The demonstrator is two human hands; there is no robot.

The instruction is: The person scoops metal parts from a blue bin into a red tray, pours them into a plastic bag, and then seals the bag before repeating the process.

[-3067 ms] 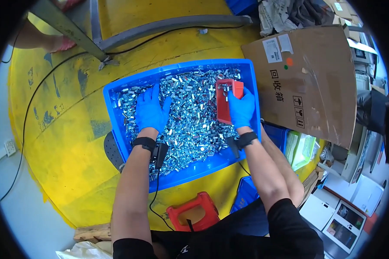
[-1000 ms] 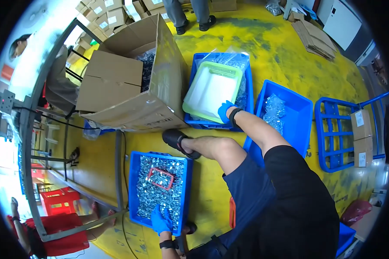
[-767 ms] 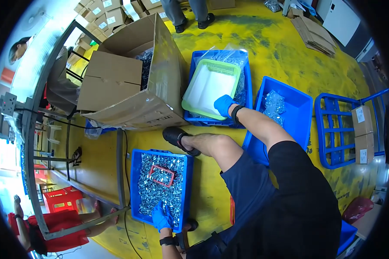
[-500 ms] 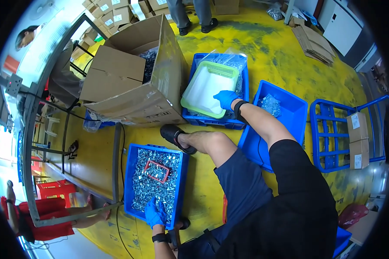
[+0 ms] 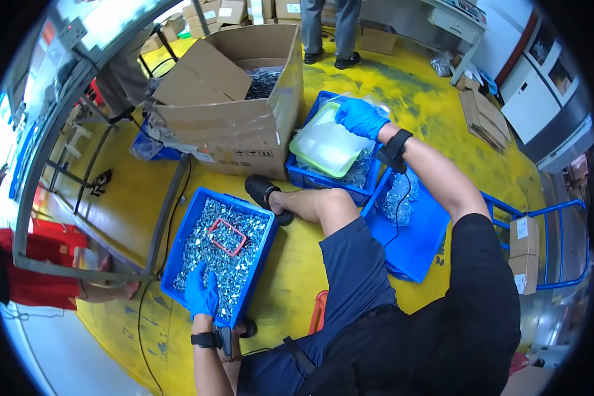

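Observation:
My left hand point(image 5: 201, 290), in a blue glove, rests with spread fingers on small shiny metal parts point(image 5: 228, 274) at the near end of a blue bin point(image 5: 256, 277). A red rectangular frame point(image 5: 233, 228) lies on those parts. My right hand point(image 5: 363, 120), gloved too, is raised over a green basket point(image 5: 340, 175) at the far middle. Its fingers are curled round the edge of a thin, whitish plastic bag point(image 5: 356, 140); the fingertips are partly hidden. More such bags lie flat in the basket, which sits on top of another blue bin point(image 5: 313, 179) holding clear bags.
A large open cardboard box point(image 5: 231, 135) stands beyond my foot. To the right, a blue bin point(image 5: 416, 241) holds bagged parts point(image 5: 399, 198); past it is a blue trolley point(image 5: 561, 285) with cartons. A metal frame point(image 5: 79, 269) is at left. A standing person's legs point(image 5: 346, 26) show at the back.
My right hand has risen from the stack in the basket, lifting the edge of a plastic bag. My left hand stays on the metal parts. The view has shifted.

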